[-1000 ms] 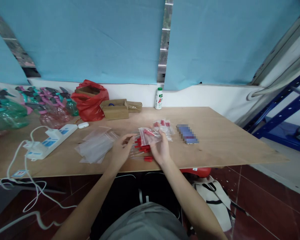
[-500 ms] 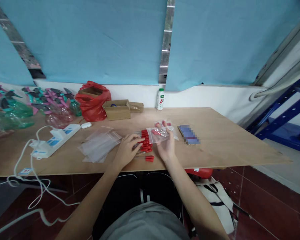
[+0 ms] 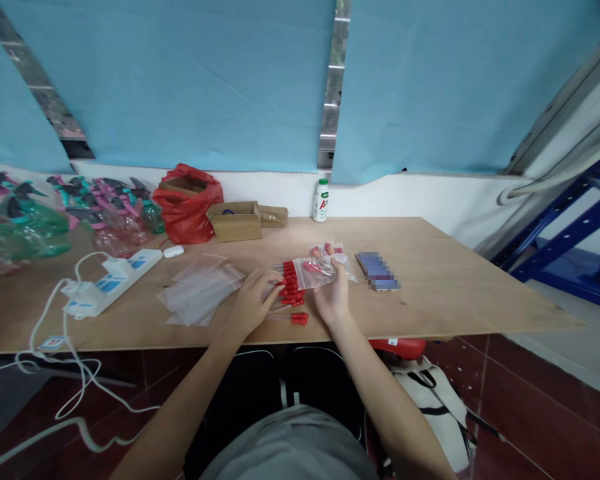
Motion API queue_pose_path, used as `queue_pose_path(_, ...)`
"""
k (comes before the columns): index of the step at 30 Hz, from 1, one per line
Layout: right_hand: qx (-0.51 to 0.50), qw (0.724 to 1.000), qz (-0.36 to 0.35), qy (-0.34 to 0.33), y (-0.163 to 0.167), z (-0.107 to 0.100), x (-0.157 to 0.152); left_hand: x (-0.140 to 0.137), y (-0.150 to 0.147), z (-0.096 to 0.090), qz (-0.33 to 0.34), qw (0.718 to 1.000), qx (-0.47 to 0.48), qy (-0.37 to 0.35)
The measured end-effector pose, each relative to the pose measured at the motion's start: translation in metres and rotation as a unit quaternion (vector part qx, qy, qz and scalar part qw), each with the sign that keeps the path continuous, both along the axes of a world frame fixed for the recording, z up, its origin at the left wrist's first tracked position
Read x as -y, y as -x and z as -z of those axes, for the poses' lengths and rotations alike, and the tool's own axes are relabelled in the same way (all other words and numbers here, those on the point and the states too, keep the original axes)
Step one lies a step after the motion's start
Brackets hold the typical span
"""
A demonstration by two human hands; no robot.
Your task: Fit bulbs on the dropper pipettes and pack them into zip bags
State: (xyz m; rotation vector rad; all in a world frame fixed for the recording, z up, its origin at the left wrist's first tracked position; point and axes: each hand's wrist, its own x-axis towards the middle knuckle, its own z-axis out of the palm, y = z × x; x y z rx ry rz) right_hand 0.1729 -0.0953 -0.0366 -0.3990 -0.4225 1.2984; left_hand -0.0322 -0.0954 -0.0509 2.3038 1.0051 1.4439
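Note:
My left hand rests at the pile of thin rods with red bulb-like ends, thumb and fingers closing on one near the pile's left side. Its fingertips partly cover the shafts, which look clear or metallic. To the right, my right hand is turned palm up, with its fingers curled round a clear plastic bag. Red pieces show through the bag's film. The bag's left edge lies beside the red ends. A loose pair of red-ended rods lies nearest the table's front edge.
Flat clear bags lie left of my left hand. A phone is on the right. Behind stand a white bottle, a cardboard box, a red bag and several spray bottles. A power strip sits left.
My left fingertips have drawn slightly back to the left and closed at the red-ended rods. My right hand and the bag are almost unmoved.

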Motion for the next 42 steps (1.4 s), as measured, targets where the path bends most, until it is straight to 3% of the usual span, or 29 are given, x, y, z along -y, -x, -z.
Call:
queue_pose_path(2, 0.0, 1.0, -0.002, 0.001, 0.0, -0.001, 0.0, 0.003, 0.0, 0.002, -0.046, 0.995, 0.085, -0.006)
queue_pose_path(5, -0.004, 1.0, -0.007, 0.002, 0.0, -0.002, 0.002, 0.004, -0.001, 0.001, -0.093, 0.965, 0.246, -0.015)
queue_pose_path(10, -0.008, 1.0, -0.008, 0.001, 0.001, -0.007, 0.005, -0.005, -0.007, -0.006, -0.031, 0.898, 0.436, 0.061)
queue_pose_path(15, -0.001, 1.0, -0.013, -0.018, 0.003, -0.007, 0.006, -0.01, -0.013, -0.003, 0.047, 0.858, 0.481, 0.174)
queue_pose_path(22, 0.006, 0.999, -0.016, -0.032, 0.011, -0.007, 0.009, -0.002, -0.021, -0.001, 0.103, 0.834, 0.472, 0.267)
queue_pose_path(25, 0.008, 0.999, -0.023, -0.043, 0.016, -0.008, 0.011, 0.002, -0.024, -0.001, 0.106, 0.836, 0.457, 0.287)
queue_pose_path(29, 0.022, 0.998, -0.029, -0.053, 0.025, -0.007, 0.014, 0.006, -0.024, 0.001, 0.074, 0.869, 0.394, 0.289)
queue_pose_path(37, 0.058, 0.995, -0.041, -0.074, 0.033, -0.002, 0.017, 0.008, -0.022, 0.002, 0.01, 0.913, 0.336, 0.23)
queue_pose_path(42, 0.072, 0.994, -0.047, -0.065, 0.033, -0.002, 0.018, 0.01, -0.022, 0.006, 0.012, 0.944, 0.28, 0.173)
